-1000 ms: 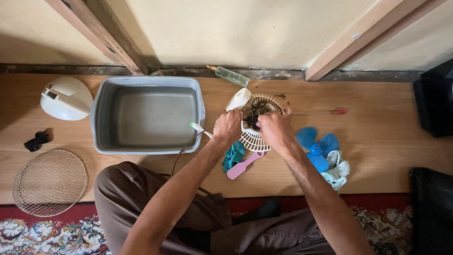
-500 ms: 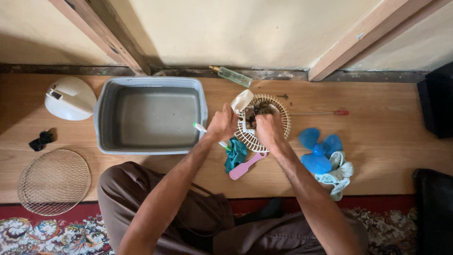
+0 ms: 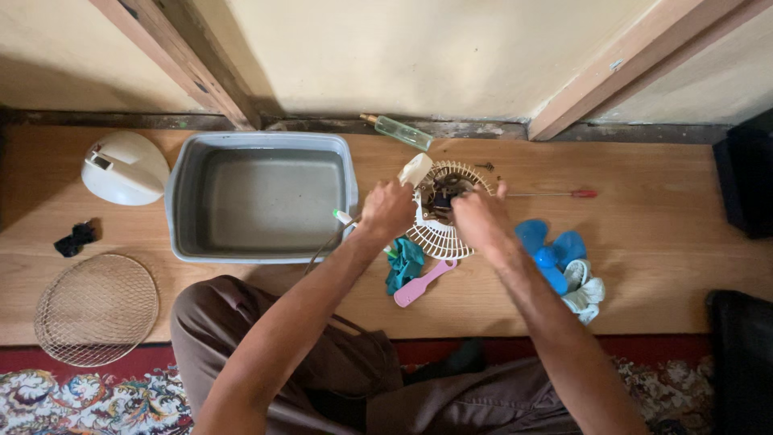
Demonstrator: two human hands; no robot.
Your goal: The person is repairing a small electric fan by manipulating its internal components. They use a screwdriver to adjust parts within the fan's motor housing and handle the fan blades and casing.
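A white round fan grille (image 3: 441, 235) with a dark motor (image 3: 441, 196) in its middle lies on the wooden floor. My left hand (image 3: 386, 211) is closed at the grille's left edge, around a white fan part (image 3: 415, 169) that sticks out above the fist. A green-and-white toothbrush end (image 3: 343, 216) pokes out to the left of that hand. My right hand (image 3: 481, 219) rests over the grille's right side with its fingers at the motor. Whether they pinch a small piece there is hidden.
A grey tub (image 3: 262, 197) stands left of the grille. Around it lie a white dome cover (image 3: 125, 167), a wire grille (image 3: 97, 308), blue fan blades (image 3: 555, 246), a red-handled screwdriver (image 3: 564, 194), a clear bottle (image 3: 403, 131), a teal cloth (image 3: 403, 264) and a pink brush (image 3: 423, 283).
Both hands have stayed on the fan grille. My right hand has shifted slightly left toward the motor. The view has moved a little.
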